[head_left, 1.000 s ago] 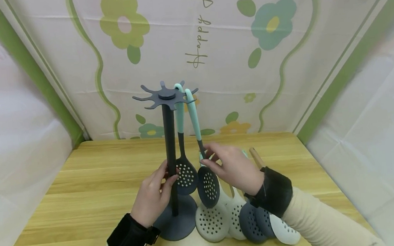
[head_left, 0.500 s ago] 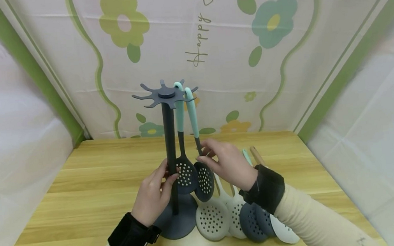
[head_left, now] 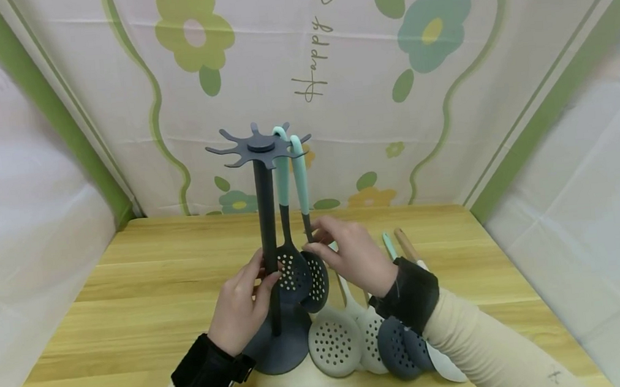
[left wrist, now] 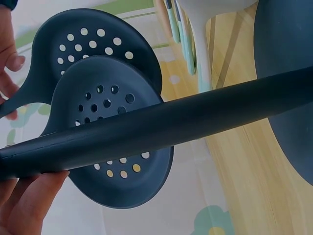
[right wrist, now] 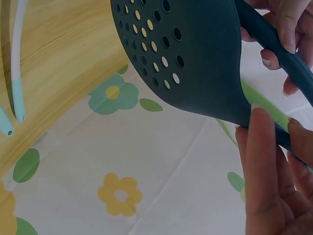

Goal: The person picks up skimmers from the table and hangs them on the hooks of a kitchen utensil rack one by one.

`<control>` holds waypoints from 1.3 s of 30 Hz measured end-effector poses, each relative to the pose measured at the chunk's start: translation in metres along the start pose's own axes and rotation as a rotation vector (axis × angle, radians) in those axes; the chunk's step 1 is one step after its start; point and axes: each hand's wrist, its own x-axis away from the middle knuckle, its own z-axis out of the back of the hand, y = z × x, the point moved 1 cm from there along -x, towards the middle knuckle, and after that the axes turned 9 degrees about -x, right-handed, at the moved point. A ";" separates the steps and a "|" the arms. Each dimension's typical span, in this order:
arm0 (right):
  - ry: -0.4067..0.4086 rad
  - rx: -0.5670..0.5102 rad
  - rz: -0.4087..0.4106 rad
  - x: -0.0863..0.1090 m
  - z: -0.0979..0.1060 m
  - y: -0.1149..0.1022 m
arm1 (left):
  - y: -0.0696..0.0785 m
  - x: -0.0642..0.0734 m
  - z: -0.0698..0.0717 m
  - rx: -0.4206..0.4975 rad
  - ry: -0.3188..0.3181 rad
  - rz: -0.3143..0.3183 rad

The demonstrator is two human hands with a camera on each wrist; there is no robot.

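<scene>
A dark utensil stand (head_left: 266, 209) with a round base and a top of curved hooks stands upright on the table. My left hand (head_left: 244, 300) grips its pole at mid-height. Two dark perforated skimmers with mint handles hang from the hooks on the right side. The right-hand skimmer (head_left: 317, 288) has its neck pinched between the thumb and fingers of my right hand (head_left: 355, 254). Close beside the pole hangs the other skimmer (head_left: 294, 278); the two heads overlap. In the right wrist view, the pinched skimmer (right wrist: 210, 63) shows its bowl and neck.
Several more perforated utensils lie on the wooden table (head_left: 148, 306) to the right of the base: a pale grey skimmer (head_left: 335, 342), a dark one (head_left: 397, 352) and a white one (head_left: 445, 366), partly behind my right arm. A flower-printed cloth (head_left: 276, 55) hangs behind.
My right hand has shifted left with the pinched skimmer, whose handle now hangs straighter and whose head overlaps the other skimmer. My left hand stays on the pole.
</scene>
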 end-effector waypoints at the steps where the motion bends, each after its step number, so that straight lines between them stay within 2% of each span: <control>1: -0.001 -0.004 0.000 0.000 0.000 0.000 | 0.000 0.000 0.000 -0.001 0.001 0.001; 17: 0.012 -0.044 0.008 0.002 -0.005 0.000 | 0.001 0.001 -0.001 0.006 0.008 0.018; 27: -0.018 -0.053 -0.035 0.003 0.000 0.003 | 0.001 0.001 -0.001 -0.004 0.000 0.036; 39: -0.046 -0.052 -0.045 0.006 0.006 0.004 | 0.001 0.001 -0.002 0.002 0.016 0.018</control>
